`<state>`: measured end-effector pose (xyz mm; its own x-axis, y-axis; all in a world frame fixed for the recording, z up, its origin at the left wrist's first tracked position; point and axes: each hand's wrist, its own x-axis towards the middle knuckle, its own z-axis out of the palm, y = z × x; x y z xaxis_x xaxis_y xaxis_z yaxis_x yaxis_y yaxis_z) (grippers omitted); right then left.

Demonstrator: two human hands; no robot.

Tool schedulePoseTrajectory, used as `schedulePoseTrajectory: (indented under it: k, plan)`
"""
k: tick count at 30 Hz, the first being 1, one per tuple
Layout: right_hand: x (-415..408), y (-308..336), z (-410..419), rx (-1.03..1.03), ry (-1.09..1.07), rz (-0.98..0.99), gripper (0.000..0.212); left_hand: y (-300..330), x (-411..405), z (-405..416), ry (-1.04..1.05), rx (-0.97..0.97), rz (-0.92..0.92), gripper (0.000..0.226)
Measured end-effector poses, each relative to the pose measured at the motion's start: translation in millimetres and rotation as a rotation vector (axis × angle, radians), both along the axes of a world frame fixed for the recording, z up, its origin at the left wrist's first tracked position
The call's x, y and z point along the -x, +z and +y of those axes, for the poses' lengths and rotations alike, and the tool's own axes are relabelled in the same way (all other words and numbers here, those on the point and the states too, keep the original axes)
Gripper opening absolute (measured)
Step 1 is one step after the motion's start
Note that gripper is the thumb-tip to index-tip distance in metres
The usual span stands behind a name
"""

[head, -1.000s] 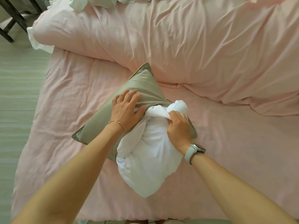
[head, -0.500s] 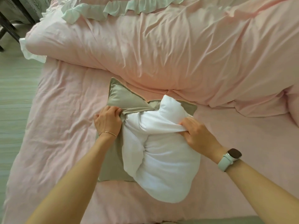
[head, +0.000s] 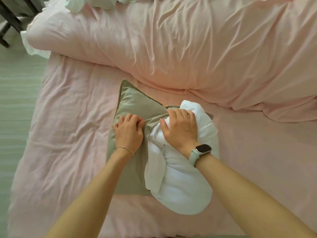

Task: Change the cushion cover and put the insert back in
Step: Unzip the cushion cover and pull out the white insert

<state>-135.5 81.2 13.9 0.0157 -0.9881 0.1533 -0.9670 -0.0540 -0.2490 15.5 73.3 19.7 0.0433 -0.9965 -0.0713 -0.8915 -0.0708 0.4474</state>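
We count one olive-green cushion cover (head: 135,107), one white insert (head: 181,179), and two hands at work, both reaching in from 6 o'clock with bare forearms. One pink bed sheet (head: 68,117) lies beneath everything, and one bulky pink duvet (head: 188,48) is heaped across the 12 o'clock side, with a pale green frilled edge (head: 77,6) at 11 o'clock.

Our left hand (head: 128,133) sits on the cover at roughly the centre of the scene, wrist straight, a thin bracelet (head: 124,149) round it. Its fingers are curled under and pinch a fold of the green fabric at the cover's opening, knuckles pointing to 12 o'clock.

Our right hand (head: 180,129) lies just at 3 o'clock of the left one, palm down, a watch (head: 203,149) on its wrist. Its fingers bend over the top end of the insert and press it against the cover's mouth; whether the fingertips close fully round the fabric we cannot tell.

The cover lies flat on the sheet, one corner pointing to 11 o'clock. The insert is bunched and mostly outside it, stretching from under our right palm down to 5 o'clock, its upper end at the cover's opening between the two hands.
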Motion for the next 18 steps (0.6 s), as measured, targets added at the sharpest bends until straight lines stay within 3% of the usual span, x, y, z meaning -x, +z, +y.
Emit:
schedulePoseTrajectory:
  k: [6,10,12,15,18]
  plan:
    - [-2.4,-22.8,1.9,-0.062,-0.159,-0.01,0.042,-14.6,-2.7,-21.0,-0.095,-0.101,-0.085,0.016]
    - [2.6,-32.2,4.2,-0.023,-0.157,0.109,0.029,-19.2,3.1,-33.3,-0.143,-0.157,0.077,0.009]
    - [-0.6,-34.2,2.7,0.009,-0.125,0.124,0.027,-16.2,7.8,-45.5,-0.161,-0.134,0.125,0.02]
    - [-6.3,-34.9,3.3,0.074,-0.101,0.079,0.027,-14.5,19.1,-73.0,-0.291,-0.156,-0.125,0.049]
    - [-3.6,-30.8,10.8,0.107,-0.1,0.065,0.027,-23.6,25.9,-84.0,-0.387,-0.213,-0.318,0.053]
